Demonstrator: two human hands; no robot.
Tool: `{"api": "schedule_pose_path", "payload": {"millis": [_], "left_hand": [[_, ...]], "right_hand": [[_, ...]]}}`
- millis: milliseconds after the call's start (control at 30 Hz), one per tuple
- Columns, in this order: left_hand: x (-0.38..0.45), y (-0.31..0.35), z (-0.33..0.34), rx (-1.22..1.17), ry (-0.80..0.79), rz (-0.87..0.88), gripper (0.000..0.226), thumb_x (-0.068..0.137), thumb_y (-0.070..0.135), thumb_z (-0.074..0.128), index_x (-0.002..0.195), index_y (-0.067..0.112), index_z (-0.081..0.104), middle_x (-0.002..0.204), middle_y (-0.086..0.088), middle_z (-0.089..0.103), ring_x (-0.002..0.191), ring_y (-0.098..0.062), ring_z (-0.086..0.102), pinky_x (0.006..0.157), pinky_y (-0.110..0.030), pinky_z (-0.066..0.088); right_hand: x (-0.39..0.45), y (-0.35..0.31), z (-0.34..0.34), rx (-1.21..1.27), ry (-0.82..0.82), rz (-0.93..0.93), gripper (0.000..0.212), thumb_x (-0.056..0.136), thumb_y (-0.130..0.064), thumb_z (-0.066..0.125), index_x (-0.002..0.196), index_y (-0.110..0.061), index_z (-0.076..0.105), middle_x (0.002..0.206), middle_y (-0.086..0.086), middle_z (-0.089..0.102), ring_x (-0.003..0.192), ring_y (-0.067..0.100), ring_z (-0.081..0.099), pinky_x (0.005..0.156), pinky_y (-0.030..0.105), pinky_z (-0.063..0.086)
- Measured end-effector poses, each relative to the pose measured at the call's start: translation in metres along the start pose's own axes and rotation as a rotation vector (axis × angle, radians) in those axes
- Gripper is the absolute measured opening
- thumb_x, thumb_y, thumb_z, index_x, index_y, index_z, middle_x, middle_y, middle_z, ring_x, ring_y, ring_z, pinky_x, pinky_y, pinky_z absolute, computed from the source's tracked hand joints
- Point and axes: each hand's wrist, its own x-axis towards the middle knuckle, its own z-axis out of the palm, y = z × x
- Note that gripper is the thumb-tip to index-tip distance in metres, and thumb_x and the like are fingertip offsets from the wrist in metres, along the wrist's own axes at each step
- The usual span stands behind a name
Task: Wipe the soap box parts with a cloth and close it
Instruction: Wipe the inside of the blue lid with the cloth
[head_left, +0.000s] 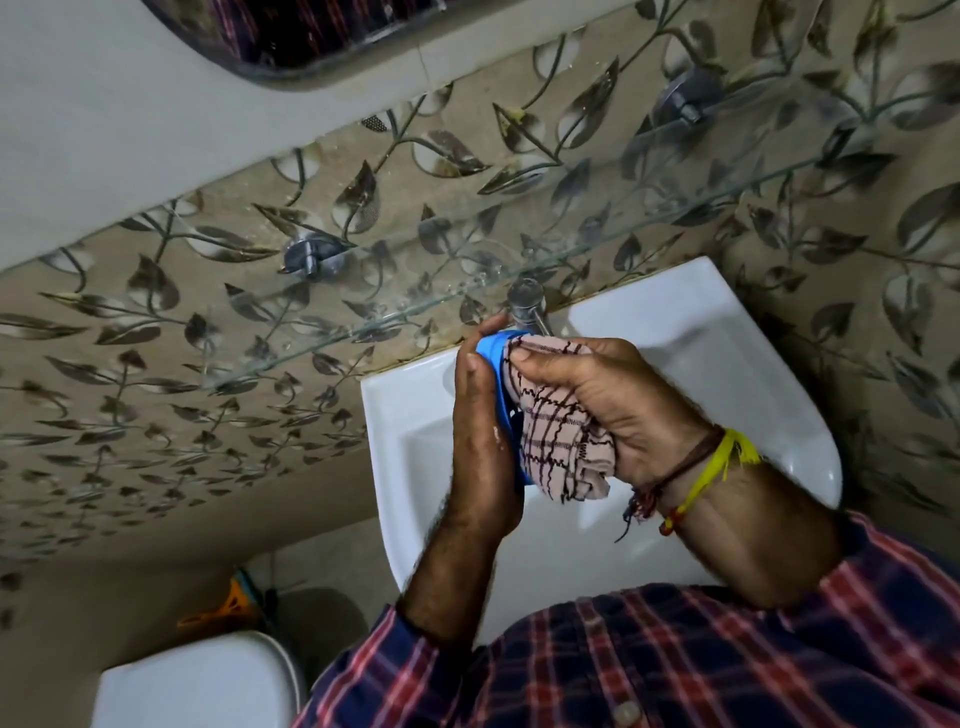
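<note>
Over the white washbasin (675, 332), my left hand (480, 431) holds a blue plastic soap box part (496, 348) on edge; only its rim shows between the two hands. My right hand (613, 400) grips a pink cloth with dark checks (556, 441) and presses it against the inner side of the blue part. Most of the blue part is hidden by my left palm and the cloth. No other part of the soap box is in view.
A chrome tap (527, 304) stands at the basin's back edge, just behind my hands. A glass shelf (363, 322) on metal brackets runs along the leaf-patterned tiled wall above it. A white toilet cistern lid (197, 680) sits at lower left, an orange object (228, 605) behind it.
</note>
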Motion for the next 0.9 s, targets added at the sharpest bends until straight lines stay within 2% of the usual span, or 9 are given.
{"api": "schedule_pose_path", "payload": {"millis": [133,233,300,433,567,733,833,900], "left_hand": [[-0.004,0.000,-0.001,-0.013,-0.071,-0.023,0.039,0.109,0.042,0.029,0.133,0.020,0.050,0.118,-0.010,0.067,0.111,-0.024,0.065,0.094,-0.039,0.055],[-0.006,0.001,-0.001,0.008,-0.058,-0.019,0.039,0.107,0.045,0.029,0.130,0.024,0.053,0.119,-0.013,0.065,0.112,-0.028,0.062,0.100,-0.049,0.050],[-0.008,0.001,0.001,0.007,-0.039,-0.013,0.039,0.106,0.047,0.030,0.129,0.026,0.053,0.119,-0.014,0.064,0.112,-0.029,0.061,0.099,-0.048,0.049],[-0.007,0.003,0.005,-0.001,-0.028,0.009,0.038,0.105,0.046,0.033,0.130,0.024,0.052,0.118,-0.013,0.061,0.112,-0.027,0.060,0.100,-0.046,0.049],[-0.005,0.005,0.003,-0.038,-0.065,0.001,0.037,0.106,0.047,0.030,0.127,0.028,0.054,0.117,-0.011,0.064,0.111,-0.029,0.060,0.099,-0.051,0.047],[-0.004,0.005,0.005,-0.109,-0.037,-0.091,0.039,0.107,0.044,0.029,0.129,0.022,0.051,0.112,-0.005,0.069,0.106,-0.020,0.066,0.093,-0.036,0.056],[-0.001,0.010,0.001,-0.192,-0.031,-0.182,0.042,0.106,0.051,0.031,0.130,0.025,0.053,0.108,-0.004,0.071,0.101,-0.020,0.068,0.086,-0.034,0.059],[-0.001,0.010,0.000,-0.222,-0.040,-0.216,0.039,0.106,0.051,0.032,0.127,0.027,0.055,0.104,-0.003,0.071,0.096,-0.019,0.069,0.079,-0.033,0.060]], "right_hand": [[-0.001,-0.007,-0.006,-0.045,-0.129,-0.009,0.021,0.091,0.002,0.062,0.110,0.008,0.069,0.087,0.018,0.074,0.076,0.024,0.073,0.069,0.029,0.063],[-0.001,-0.007,-0.010,-0.148,-0.191,-0.023,0.027,0.089,0.006,0.062,0.116,0.009,0.066,0.099,0.022,0.071,0.086,0.026,0.071,0.079,0.031,0.060],[0.000,-0.006,-0.011,-0.163,-0.200,-0.034,0.027,0.089,0.006,0.062,0.116,0.009,0.066,0.101,0.022,0.071,0.085,0.025,0.071,0.081,0.031,0.060],[0.002,-0.005,-0.010,-0.009,-0.225,0.018,0.029,0.094,0.001,0.057,0.121,0.009,0.063,0.111,0.026,0.067,0.097,0.030,0.068,0.090,0.036,0.057],[0.003,-0.010,-0.013,-0.173,-0.290,-0.038,0.024,0.092,0.005,0.058,0.114,0.006,0.067,0.098,0.017,0.073,0.085,0.022,0.073,0.079,0.027,0.061],[0.008,-0.005,-0.015,-0.081,-0.249,-0.041,0.023,0.093,0.005,0.057,0.114,0.008,0.066,0.093,0.015,0.073,0.079,0.018,0.073,0.075,0.027,0.062],[0.007,-0.004,-0.018,-0.327,-0.276,-0.142,0.021,0.089,0.009,0.062,0.110,0.009,0.067,0.091,0.012,0.074,0.081,0.015,0.073,0.078,0.025,0.061],[0.009,-0.005,-0.021,-0.403,-0.247,-0.170,0.019,0.088,0.010,0.064,0.106,0.010,0.068,0.090,0.013,0.074,0.079,0.013,0.072,0.076,0.022,0.060]]}}
